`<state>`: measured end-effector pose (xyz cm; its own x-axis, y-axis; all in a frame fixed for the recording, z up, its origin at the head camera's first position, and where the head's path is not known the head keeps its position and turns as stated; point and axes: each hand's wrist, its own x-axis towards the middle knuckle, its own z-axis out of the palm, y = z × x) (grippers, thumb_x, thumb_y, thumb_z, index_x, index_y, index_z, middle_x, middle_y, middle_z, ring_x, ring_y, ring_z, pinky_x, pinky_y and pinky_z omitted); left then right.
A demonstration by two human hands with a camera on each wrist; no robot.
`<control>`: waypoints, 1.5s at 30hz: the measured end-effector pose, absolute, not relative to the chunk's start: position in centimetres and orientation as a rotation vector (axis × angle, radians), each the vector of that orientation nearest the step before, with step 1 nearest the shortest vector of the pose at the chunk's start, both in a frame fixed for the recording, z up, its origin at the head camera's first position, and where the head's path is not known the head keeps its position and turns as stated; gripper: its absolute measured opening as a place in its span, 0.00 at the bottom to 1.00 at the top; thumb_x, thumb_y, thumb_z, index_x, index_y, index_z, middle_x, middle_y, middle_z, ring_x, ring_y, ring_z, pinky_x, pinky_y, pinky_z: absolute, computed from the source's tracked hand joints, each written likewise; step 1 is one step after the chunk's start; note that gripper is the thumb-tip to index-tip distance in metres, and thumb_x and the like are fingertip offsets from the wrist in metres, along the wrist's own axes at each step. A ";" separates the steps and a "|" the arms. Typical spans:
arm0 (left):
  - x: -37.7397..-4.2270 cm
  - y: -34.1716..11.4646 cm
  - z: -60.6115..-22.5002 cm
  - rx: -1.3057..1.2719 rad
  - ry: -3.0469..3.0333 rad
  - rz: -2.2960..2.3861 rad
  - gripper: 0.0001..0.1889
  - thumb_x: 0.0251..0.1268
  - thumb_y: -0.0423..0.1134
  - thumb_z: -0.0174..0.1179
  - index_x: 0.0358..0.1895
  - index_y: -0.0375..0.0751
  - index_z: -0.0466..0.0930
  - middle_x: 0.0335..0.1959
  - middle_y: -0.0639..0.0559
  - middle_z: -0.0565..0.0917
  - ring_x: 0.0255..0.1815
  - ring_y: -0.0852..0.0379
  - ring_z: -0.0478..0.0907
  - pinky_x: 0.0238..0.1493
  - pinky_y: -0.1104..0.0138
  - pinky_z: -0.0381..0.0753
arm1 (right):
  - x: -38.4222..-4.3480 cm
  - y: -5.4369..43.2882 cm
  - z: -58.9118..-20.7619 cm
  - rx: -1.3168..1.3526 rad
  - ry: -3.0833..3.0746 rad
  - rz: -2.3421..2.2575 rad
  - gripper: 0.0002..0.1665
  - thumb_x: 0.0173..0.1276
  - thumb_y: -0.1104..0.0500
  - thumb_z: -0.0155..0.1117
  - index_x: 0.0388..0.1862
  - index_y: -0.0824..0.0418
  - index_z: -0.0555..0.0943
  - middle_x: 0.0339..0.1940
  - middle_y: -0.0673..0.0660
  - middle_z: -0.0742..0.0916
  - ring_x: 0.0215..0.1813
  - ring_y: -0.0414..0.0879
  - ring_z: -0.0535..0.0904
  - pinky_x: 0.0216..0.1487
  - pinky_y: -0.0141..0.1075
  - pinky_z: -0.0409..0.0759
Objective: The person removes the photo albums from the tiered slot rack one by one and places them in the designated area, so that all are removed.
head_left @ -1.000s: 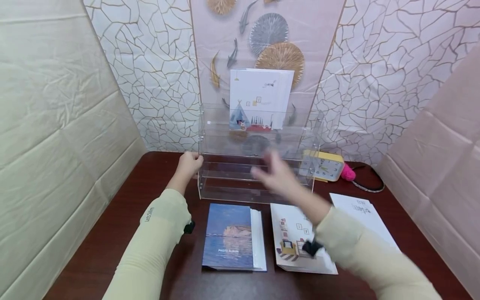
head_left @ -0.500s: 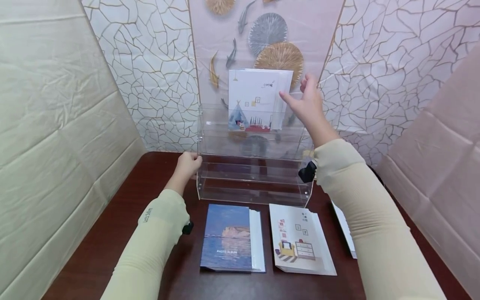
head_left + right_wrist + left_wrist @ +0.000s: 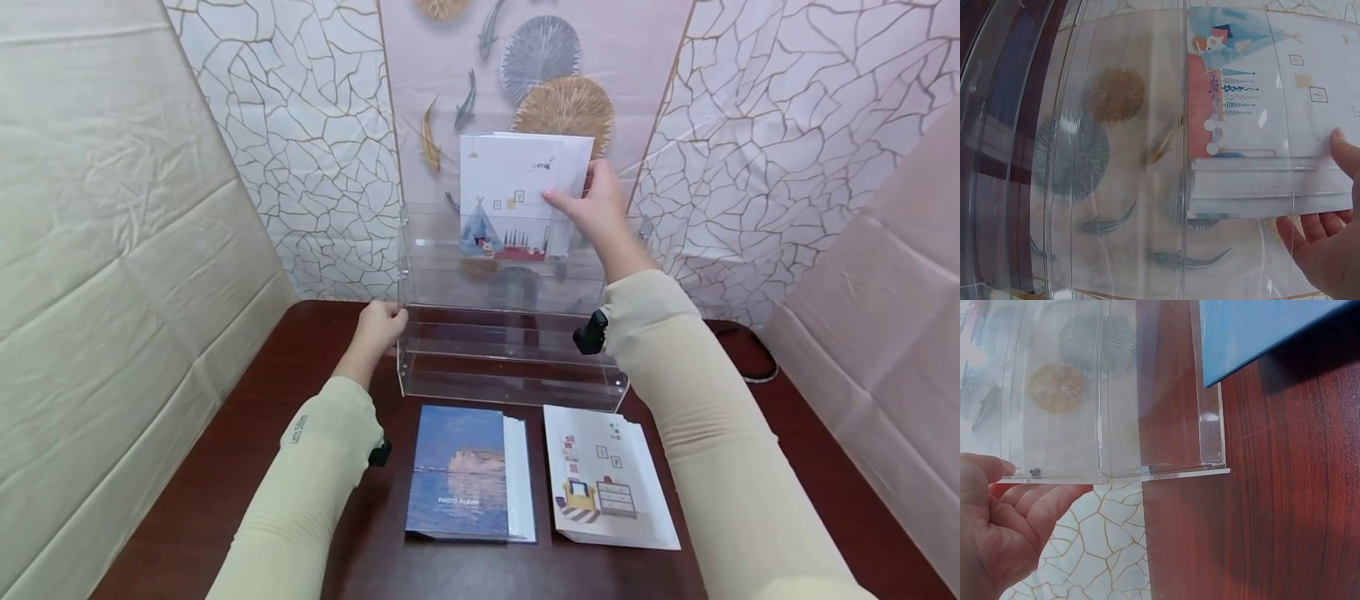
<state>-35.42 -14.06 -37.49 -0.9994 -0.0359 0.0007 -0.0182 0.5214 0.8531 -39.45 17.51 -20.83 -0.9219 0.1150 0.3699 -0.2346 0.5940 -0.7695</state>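
A clear acrylic tiered rack [image 3: 510,387] stands on the dark red table. My left hand [image 3: 377,325] grips its left side panel, thumb inside and fingers outside in the left wrist view. On the top tier a white photo album [image 3: 504,179] with a blue tent picture stands upright. My right hand [image 3: 600,204] holds this album by its right edge, thumb on the cover and fingers behind. In front of the rack lie a blue album [image 3: 457,475] marked PHOTO ALBUM and a second white album [image 3: 607,475] with a yellow armchair picture.
A dark cord loop [image 3: 761,358] lies at the table's back right, partly behind the right arm. Patterned cloth [image 3: 322,150] hangs behind the rack, and pale padded walls [image 3: 127,292] stand on both sides.
My right hand has risen from in front of the rack to the upright album and now holds its right edge. The left hand has stayed on the rack's side.
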 end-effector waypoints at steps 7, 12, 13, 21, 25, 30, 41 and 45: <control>-35.5 -14.0 -37.1 0.055 -2.717 -1.534 0.19 0.69 0.39 0.45 0.56 0.34 0.77 0.58 0.39 0.72 0.38 0.46 0.76 0.29 0.56 0.87 | -39.5 17.6 -21.0 0.128 -2.487 1.253 0.39 0.59 0.52 0.70 0.58 0.62 0.57 0.50 0.61 0.75 0.51 0.51 0.72 0.50 0.41 0.77; -35.5 -14.1 -37.3 0.030 -2.721 -1.536 0.19 0.69 0.39 0.45 0.54 0.33 0.78 0.60 0.39 0.71 0.37 0.45 0.76 0.32 0.54 0.86 | -39.7 17.3 -20.8 0.092 -2.513 1.244 0.38 0.60 0.52 0.68 0.59 0.61 0.57 0.55 0.60 0.73 0.54 0.50 0.70 0.56 0.40 0.74; -35.4 -14.1 -37.3 0.030 -2.722 -1.539 0.19 0.69 0.39 0.45 0.55 0.33 0.77 0.60 0.39 0.71 0.37 0.45 0.76 0.33 0.53 0.86 | -39.8 17.2 -20.7 0.075 -2.522 1.245 0.38 0.61 0.52 0.68 0.60 0.62 0.57 0.56 0.60 0.73 0.55 0.50 0.70 0.57 0.40 0.73; -35.3 -14.2 -37.8 0.042 -2.722 -1.542 0.19 0.68 0.39 0.45 0.54 0.33 0.78 0.46 0.37 0.73 0.34 0.46 0.77 0.32 0.54 0.86 | -40.1 16.0 -20.0 0.007 -2.564 1.212 0.36 0.62 0.50 0.66 0.62 0.64 0.61 0.58 0.60 0.74 0.57 0.51 0.70 0.61 0.39 0.70; -35.4 -14.2 -37.7 0.040 -2.727 -1.554 0.19 0.69 0.39 0.45 0.53 0.33 0.78 0.46 0.37 0.73 0.33 0.47 0.77 0.32 0.54 0.86 | -40.2 14.9 -19.6 0.064 -2.521 1.259 0.36 0.65 0.53 0.63 0.64 0.59 0.56 0.60 0.60 0.72 0.60 0.50 0.69 0.63 0.37 0.68; -35.5 -14.2 -37.6 0.037 -2.731 -1.540 0.18 0.68 0.39 0.45 0.52 0.33 0.79 0.42 0.37 0.73 0.31 0.47 0.78 0.32 0.53 0.86 | -40.5 13.6 -19.6 0.179 -2.475 1.319 0.35 0.68 0.55 0.58 0.66 0.54 0.50 0.63 0.59 0.70 0.62 0.49 0.68 0.64 0.35 0.66; -35.4 -14.1 -37.4 0.032 -2.734 -1.543 0.18 0.69 0.39 0.45 0.50 0.32 0.79 0.38 0.39 0.71 0.29 0.47 0.79 0.25 0.60 0.86 | -41.1 13.4 -19.7 0.304 -2.388 1.387 0.32 0.68 0.59 0.58 0.62 0.58 0.50 0.60 0.61 0.69 0.60 0.49 0.67 0.63 0.32 0.66; -35.3 -14.1 -37.4 0.042 -2.739 -1.539 0.19 0.69 0.38 0.45 0.55 0.32 0.77 0.52 0.37 0.72 0.34 0.45 0.79 0.22 0.64 0.86 | -41.1 13.4 -19.4 0.341 -2.395 1.370 0.31 0.68 0.59 0.57 0.60 0.59 0.49 0.60 0.61 0.68 0.60 0.49 0.67 0.63 0.31 0.66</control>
<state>-35.33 -14.07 -37.39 -0.9996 -0.0230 -0.0138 -0.0237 0.5198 0.8540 -41.09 13.44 -19.36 -0.9062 -0.0298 0.4218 -0.3787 0.5011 -0.7781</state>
